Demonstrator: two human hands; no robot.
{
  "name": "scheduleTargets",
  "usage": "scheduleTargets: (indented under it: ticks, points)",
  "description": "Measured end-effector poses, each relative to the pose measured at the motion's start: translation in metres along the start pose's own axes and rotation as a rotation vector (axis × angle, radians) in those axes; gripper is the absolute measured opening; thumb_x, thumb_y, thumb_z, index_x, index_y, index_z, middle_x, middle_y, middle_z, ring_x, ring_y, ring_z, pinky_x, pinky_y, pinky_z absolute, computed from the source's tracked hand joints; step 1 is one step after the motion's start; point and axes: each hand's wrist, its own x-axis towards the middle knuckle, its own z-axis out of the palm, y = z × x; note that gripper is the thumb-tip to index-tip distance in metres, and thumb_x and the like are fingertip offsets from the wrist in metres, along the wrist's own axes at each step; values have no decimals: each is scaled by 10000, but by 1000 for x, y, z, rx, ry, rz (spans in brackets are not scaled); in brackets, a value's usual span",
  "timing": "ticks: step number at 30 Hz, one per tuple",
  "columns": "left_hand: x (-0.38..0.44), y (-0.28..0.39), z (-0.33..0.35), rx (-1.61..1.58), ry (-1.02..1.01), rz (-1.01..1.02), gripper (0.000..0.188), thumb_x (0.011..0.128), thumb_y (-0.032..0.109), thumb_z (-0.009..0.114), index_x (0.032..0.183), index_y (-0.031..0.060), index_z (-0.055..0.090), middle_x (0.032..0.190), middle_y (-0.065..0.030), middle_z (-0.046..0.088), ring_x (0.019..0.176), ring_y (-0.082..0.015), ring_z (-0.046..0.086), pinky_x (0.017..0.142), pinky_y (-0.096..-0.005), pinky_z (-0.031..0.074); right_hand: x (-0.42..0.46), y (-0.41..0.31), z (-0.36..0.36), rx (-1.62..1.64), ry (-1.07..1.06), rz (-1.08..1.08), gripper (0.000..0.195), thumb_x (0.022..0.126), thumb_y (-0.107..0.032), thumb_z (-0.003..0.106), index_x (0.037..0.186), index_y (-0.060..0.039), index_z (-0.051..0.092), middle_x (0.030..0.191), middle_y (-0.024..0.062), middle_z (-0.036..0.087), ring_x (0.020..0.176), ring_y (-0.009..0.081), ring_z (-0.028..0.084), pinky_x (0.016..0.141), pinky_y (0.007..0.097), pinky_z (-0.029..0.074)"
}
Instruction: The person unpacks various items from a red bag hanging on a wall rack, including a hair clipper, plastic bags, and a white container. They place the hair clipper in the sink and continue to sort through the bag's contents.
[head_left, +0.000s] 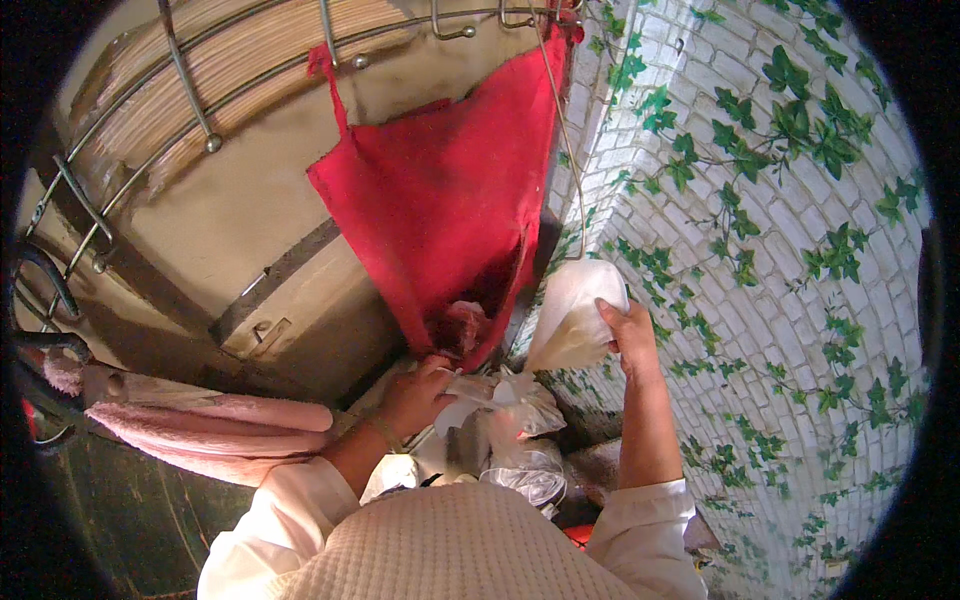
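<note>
My right hand (632, 337) grips the right edge of a white cloth or soft pouch (581, 315), thumb on its front. This piece is beside the papered wall, just under the lower end of a long thin wire (571, 150). Low in the middle, my left hand (416, 397) is at the edge of some clear plastic bags (495, 420), its fingers partly hidden; whether it grips the plastic I cannot tell. Right above it hangs a red cloth bag (450, 202), with a pinkish thing (466, 326) visible near its lower end.
A metal rack with hooks (251, 84) crosses the top left. Pink towels (217, 431) hang at the left, near my left forearm. White brick-pattern wallpaper with ivy (780, 225) covers the right side. A coiled white cable (536, 480) lies below the bags.
</note>
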Motion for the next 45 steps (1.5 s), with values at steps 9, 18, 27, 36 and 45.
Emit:
scheduleTargets:
  ticks: [9, 18, 27, 36, 45]
  points:
    - [5, 14, -9, -64, 2, -1, 335, 761, 169, 687, 1026, -11, 593, 1154, -141, 524, 1070, -313, 521, 924, -372, 431, -11, 1, -27, -2, -66, 22, 365, 826, -340, 676, 1025, -37, 631, 766, 21, 638, 597, 93, 552, 480, 226, 425]
    - [10, 27, -19, -326, 26, 32, 382, 730, 125, 714, 1068, -9, 596, 1173, -110, 527, 1109, -263, 511, 941, -341, 415, -21, -2, -36, 109, -80, -25, 403, 804, -368, 692, 1019, -34, 621, 778, 21, 646, 608, 94, 572, 477, 221, 435]
    - [4, 20, -25, -1297, -64, -296, 416, 794, 117, 658, 1184, 11, 555, 1097, -49, 601, 1010, -173, 564, 918, -312, 425, -27, -2, -43, 469, -161, -135, 484, 771, -252, 739, 1120, 41, 576, 971, 97, 664, 803, 185, 638, 722, 300, 509]
    - [9, 26, -22, -1663, -146, -242, 423, 808, 168, 650, 1183, 22, 521, 1059, -70, 617, 965, -198, 606, 853, -348, 478, -39, -8, -47, 482, -257, -137, 497, 766, -236, 735, 1138, 49, 570, 1010, 103, 659, 867, 200, 634, 813, 321, 495]
    - [27, 45, -12, -1683, -291, -235, 402, 792, 190, 660, 1143, 47, 526, 1009, -56, 620, 906, -182, 619, 791, -336, 492, -47, -18, -34, 374, -337, -114, 540, 750, -322, 758, 1105, 47, 587, 974, 89, 664, 821, 174, 637, 758, 300, 508]
